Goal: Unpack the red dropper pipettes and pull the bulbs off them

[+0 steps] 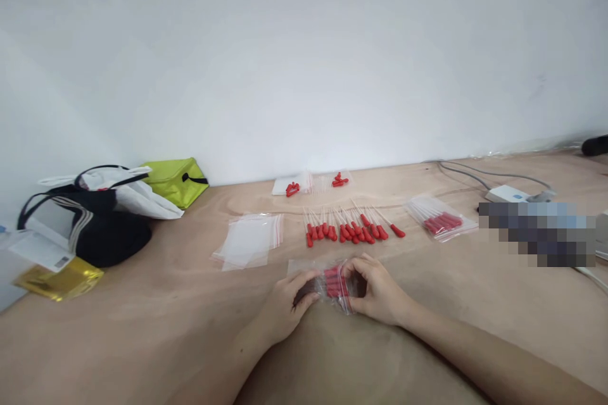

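Note:
My left hand (285, 304) and my right hand (375, 291) both pinch a clear zip bag (332, 281) holding several red-bulbed droppers, low on the wooden table (142, 329). Just beyond it lies a loose row of red-bulbed droppers (351, 228). A stack of empty zip bags (249, 240) lies to the left of that row. A filled bag of droppers (439, 220) rests to the right. Two small bags with loose red bulbs (313, 185) sit near the wall.
A black and white bag (95, 215), a lime green pouch (175, 180) and a gold packet (61, 280) sit at the left. Grey cables and a white box (506, 193) lie at the right, next to a blurred patch.

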`<state>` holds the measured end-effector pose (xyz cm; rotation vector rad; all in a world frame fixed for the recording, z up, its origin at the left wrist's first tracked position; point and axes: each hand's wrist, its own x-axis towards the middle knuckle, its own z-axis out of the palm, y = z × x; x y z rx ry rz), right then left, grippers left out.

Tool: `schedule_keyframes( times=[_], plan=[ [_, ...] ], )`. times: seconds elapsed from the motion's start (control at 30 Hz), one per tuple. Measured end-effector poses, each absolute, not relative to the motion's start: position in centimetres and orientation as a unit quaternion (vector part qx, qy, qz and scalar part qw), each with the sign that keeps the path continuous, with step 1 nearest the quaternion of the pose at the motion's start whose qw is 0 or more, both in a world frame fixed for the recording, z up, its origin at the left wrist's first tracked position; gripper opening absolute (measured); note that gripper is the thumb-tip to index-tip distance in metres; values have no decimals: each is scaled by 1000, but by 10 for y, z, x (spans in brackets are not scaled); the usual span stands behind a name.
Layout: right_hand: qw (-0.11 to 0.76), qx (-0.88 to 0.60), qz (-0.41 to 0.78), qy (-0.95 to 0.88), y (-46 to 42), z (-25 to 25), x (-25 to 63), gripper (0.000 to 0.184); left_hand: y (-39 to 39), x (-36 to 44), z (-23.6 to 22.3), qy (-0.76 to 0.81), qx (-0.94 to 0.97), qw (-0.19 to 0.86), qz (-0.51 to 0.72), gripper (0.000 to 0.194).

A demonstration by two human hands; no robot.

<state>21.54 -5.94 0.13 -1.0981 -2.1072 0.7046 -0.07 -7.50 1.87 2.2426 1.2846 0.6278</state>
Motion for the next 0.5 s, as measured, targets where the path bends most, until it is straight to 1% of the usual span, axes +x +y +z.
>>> schedule_keyframes(
  times=[0.17,0.33,0.5],
  plan=[
    [301,-418,278,-811,-61,3,216,26,-75,-1,19,462,821,248,227,29],
    [271,-430,248,-825,-63,9,216,25,-76,0,22,472,817,243,226,28],
    [272,-449,231,-819,-64,8,214,25,-75,0,25,471,818,247,220,27]
  ],
)
